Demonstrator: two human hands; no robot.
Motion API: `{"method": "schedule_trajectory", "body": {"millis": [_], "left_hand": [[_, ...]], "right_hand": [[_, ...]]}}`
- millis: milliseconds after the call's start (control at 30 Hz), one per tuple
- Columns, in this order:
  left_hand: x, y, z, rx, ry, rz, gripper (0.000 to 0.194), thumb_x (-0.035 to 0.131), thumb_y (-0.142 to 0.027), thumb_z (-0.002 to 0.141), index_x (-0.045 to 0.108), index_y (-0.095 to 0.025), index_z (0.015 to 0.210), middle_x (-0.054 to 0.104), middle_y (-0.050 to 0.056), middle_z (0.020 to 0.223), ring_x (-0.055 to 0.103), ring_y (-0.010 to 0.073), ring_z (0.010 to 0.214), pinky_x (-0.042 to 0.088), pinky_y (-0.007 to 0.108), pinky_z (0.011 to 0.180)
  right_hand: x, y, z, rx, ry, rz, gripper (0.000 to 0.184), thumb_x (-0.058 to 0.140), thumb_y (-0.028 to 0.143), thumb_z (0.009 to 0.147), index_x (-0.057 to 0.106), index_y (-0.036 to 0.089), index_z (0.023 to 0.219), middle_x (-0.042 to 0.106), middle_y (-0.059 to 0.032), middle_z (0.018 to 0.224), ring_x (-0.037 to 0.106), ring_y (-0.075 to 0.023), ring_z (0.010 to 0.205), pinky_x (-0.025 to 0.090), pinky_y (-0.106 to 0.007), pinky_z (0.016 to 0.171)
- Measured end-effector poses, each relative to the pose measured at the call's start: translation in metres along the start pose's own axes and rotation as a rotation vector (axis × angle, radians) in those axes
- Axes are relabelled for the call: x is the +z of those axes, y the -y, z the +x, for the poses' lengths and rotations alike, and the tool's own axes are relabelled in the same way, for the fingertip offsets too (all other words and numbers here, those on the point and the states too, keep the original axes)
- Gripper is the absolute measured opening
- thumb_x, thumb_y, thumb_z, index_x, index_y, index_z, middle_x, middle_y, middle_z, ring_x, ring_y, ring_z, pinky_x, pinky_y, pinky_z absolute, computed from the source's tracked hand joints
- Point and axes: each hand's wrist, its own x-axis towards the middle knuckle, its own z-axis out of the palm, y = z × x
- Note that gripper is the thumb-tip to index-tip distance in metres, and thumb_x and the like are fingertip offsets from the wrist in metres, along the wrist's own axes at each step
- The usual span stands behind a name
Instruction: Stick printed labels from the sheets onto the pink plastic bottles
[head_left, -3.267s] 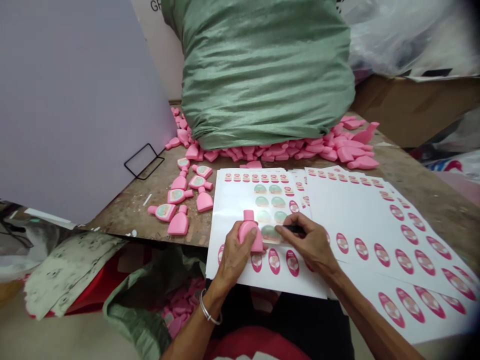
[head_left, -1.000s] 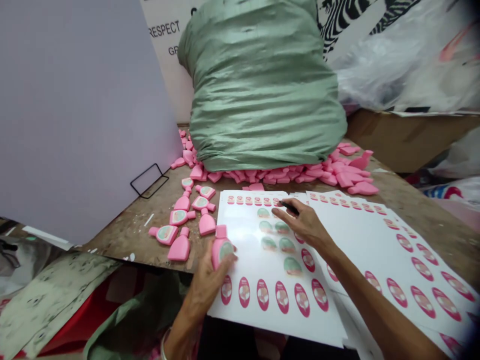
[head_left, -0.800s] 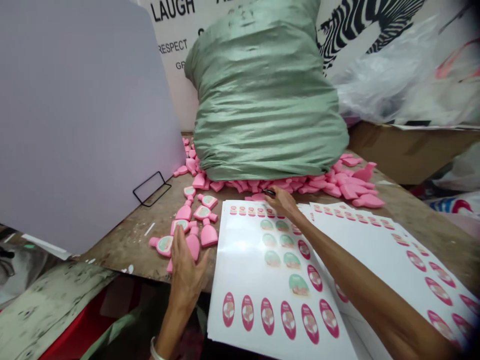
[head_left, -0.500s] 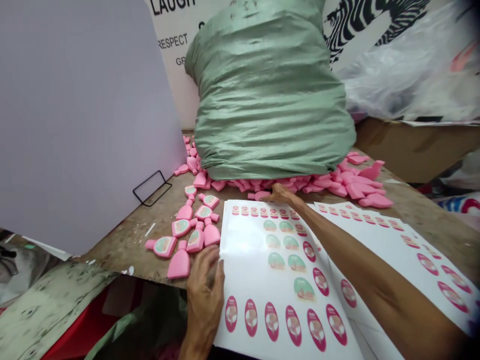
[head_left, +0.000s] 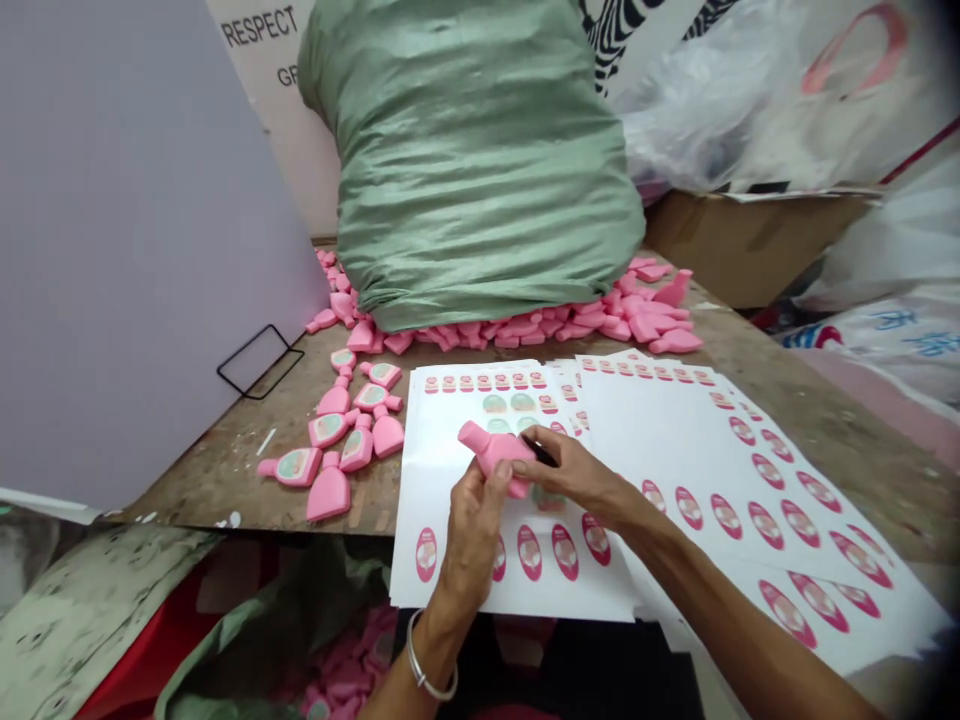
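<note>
My left hand (head_left: 480,510) is closed around the lower side of a small pink plastic bottle (head_left: 491,450), holding it tilted above a sticker sheet (head_left: 450,480). At the bottle's right end is my right hand (head_left: 574,470), thumb against it, fingers closed on a small black tool (head_left: 540,447) whose exact kind I cannot make out. The sheet bears green half-round stickers, pink ovals and small labels, with a bare patch at left. To the left lie several pink bottles; some, like one labelled bottle (head_left: 294,467), carry green stickers, while a plain bottle (head_left: 328,492) shows none.
A large green sack (head_left: 487,170) stands at the back over a heap of pink bottles (head_left: 652,310). More sticker sheets (head_left: 675,440) lie at right. A black wire stand (head_left: 259,365) is by the pale panel (head_left: 150,250). Below the table edge, an open green bag (head_left: 247,640) holds pink pieces.
My right hand has come back from the heap by the sack to above the sheet. My left hand has risen from the sheet's left edge and now holds a pink bottle. The view has shifted.
</note>
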Motion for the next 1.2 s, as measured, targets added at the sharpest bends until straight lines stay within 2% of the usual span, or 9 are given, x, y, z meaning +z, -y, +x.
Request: {"method": "schedule_trajectory", "body": {"millis": [100,167,233,333,467,567,867,1000,1200], "left_hand": [[0.001,0.004,-0.004,-0.033,-0.095,-0.068,0.037,0.053,-0.047,0.087,0.063,-0.014,0.103,0.067,0.009,0.098,0.064,0.0211,0.094,0.050,0.028,0.079],[-0.005,0.008,-0.005,-0.068,-0.135,-0.092,0.039,0.054,-0.048,0.086,0.061,-0.012,0.101,0.067,0.010,0.093,0.067,0.0205,0.084,0.052,0.027,0.069],[-0.010,0.011,-0.006,-0.131,-0.094,-0.056,0.041,0.056,-0.049,0.084,0.058,-0.012,0.102,0.065,0.006,0.079,0.067,0.0188,0.066,0.050,0.025,0.054],[-0.010,0.016,-0.008,-0.217,0.031,0.110,0.042,0.056,-0.049,0.083,0.054,-0.015,0.107,0.057,-0.001,0.061,0.060,0.0159,0.045,0.046,0.024,0.043],[-0.003,0.025,-0.008,-0.164,0.067,0.310,0.035,0.058,-0.048,0.082,0.058,-0.016,0.096,0.062,0.002,0.068,0.062,0.0159,0.054,0.052,0.026,0.054],[0.000,0.032,-0.007,-0.084,0.060,0.355,0.035,0.056,-0.047,0.083,0.059,-0.016,0.098,0.065,0.006,0.080,0.066,0.0189,0.069,0.054,0.028,0.062],[-0.001,0.039,-0.008,-0.030,0.045,0.379,0.032,0.054,-0.046,0.086,0.058,-0.020,0.103,0.066,0.005,0.085,0.064,0.0179,0.066,0.053,0.029,0.064],[-0.001,0.038,-0.008,-0.033,0.070,0.386,0.031,0.054,-0.044,0.085,0.058,-0.020,0.103,0.066,0.005,0.085,0.063,0.0176,0.065,0.052,0.029,0.064],[0.000,0.037,-0.009,-0.037,0.029,0.388,0.030,0.054,-0.044,0.085,0.059,-0.020,0.102,0.067,0.005,0.086,0.063,0.0184,0.068,0.051,0.030,0.067]], "right_hand": [[-0.012,-0.015,-0.017,-0.019,-0.094,-0.100,0.040,0.057,0.055,0.082,0.050,0.021,0.102,0.050,0.0030,0.074,0.047,-0.0119,0.063,0.040,-0.026,0.056],[-0.021,-0.026,-0.024,-0.031,-0.244,-0.241,0.033,0.048,0.052,0.088,0.049,0.023,0.103,0.054,0.0016,0.076,0.050,-0.0131,0.063,0.041,-0.028,0.058],[-0.026,-0.039,-0.031,-0.046,-0.396,-0.403,0.027,0.044,0.049,0.091,0.049,0.023,0.096,0.057,-0.0002,0.077,0.052,-0.0149,0.064,0.041,-0.030,0.061],[-0.026,-0.055,-0.038,-0.166,-0.477,-0.646,0.021,0.048,0.042,0.090,0.053,0.022,0.088,0.062,-0.0040,0.082,0.055,-0.0186,0.073,0.042,-0.033,0.068],[-0.020,-0.063,-0.040,-0.383,-0.514,-0.870,0.014,0.051,0.032,0.090,0.057,0.020,0.087,0.065,-0.0049,0.080,0.055,-0.0194,0.074,0.038,-0.034,0.070],[-0.017,-0.062,-0.041,-0.439,-0.539,-0.967,0.013,0.053,0.029,0.090,0.058,0.018,0.084,0.066,-0.0050,0.077,0.054,-0.0195,0.074,0.035,-0.033,0.068],[-0.020,-0.059,-0.043,-0.350,-0.475,-0.878,0.009,0.055,0.027,0.087,0.057,0.021,0.080,0.064,-0.0025,0.073,0.052,-0.0177,0.070,0.035,-0.031,0.068],[-0.018,-0.061,-0.040,-0.311,-0.503,-0.894,0.015,0.058,0.034,0.085,0.056,0.021,0.078,0.062,-0.0032,0.072,0.052,-0.0177,0.067,0.037,-0.031,0.067],[-0.015,-0.058,-0.039,-0.404,-0.590,-0.865,0.021,0.062,0.038,0.082,0.055,0.020,0.074,0.059,-0.0028,0.065,0.051,-0.0169,0.062,0.038,-0.031,0.064]]}}
